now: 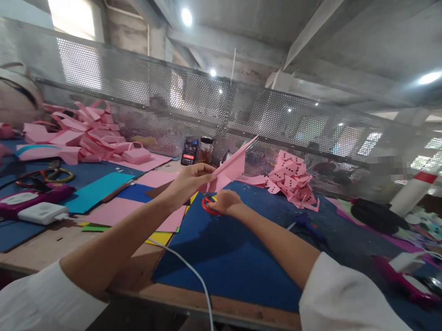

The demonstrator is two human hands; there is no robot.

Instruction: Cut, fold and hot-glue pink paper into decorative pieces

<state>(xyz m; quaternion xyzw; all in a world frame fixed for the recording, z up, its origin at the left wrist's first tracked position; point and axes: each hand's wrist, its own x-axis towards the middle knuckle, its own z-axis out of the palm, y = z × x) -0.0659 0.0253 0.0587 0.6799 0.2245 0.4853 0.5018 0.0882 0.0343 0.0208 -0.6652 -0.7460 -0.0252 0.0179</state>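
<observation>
My left hand (192, 179) pinches a pink paper sheet (234, 166) and holds it raised and tilted above the table. My right hand (225, 202) is closed on the red handle of a pair of scissors (208, 205), low over the blue mat (225, 254), just under the pink sheet. The scissor blades are hidden behind the hand and the paper.
A pile of pink cut-outs with holes (294, 181) lies right of my hands. Pink paper bags (89, 135) are heaped at the far left. Teal and pink sheets (96, 192), a white box (41, 213), a white cable (197, 280) and a perforated metal screen (218, 106) surround the work spot.
</observation>
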